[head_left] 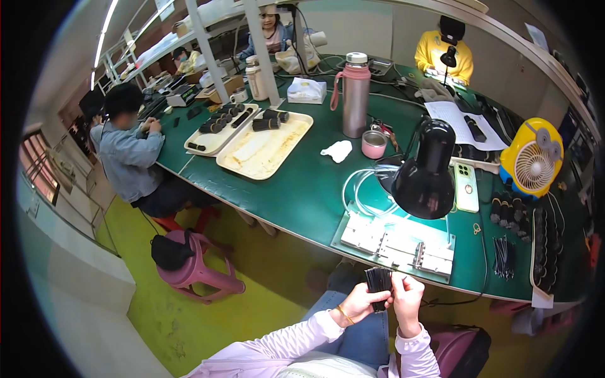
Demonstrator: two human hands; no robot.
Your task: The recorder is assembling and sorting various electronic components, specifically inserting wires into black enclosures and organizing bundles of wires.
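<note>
My left hand (pixel 358 303) is closed around a bundle of thin black strips (pixel 379 281), held upright above my lap. At the bundle's right edge, my right hand (pixel 408 295) has its fingers pinched together; whether a strip is between them is too small to make out. Just beyond my hands, a silver metal fixture (pixel 398 247) lies at the table's front edge, lit brightly. A black desk lamp (pixel 427 173) leans over it, and clear tubing (pixel 358 189) coils behind.
To the right lie loose black strips (pixel 503 257), dark bundles (pixel 510 213), a phone (pixel 466 188) and a yellow fan (pixel 534 160). A steel flask (pixel 356 101), pink cup (pixel 374 146) and cream tray (pixel 255 157) stand farther back. A co-worker (pixel 133 148) sits at left beside a pink stool (pixel 195 268).
</note>
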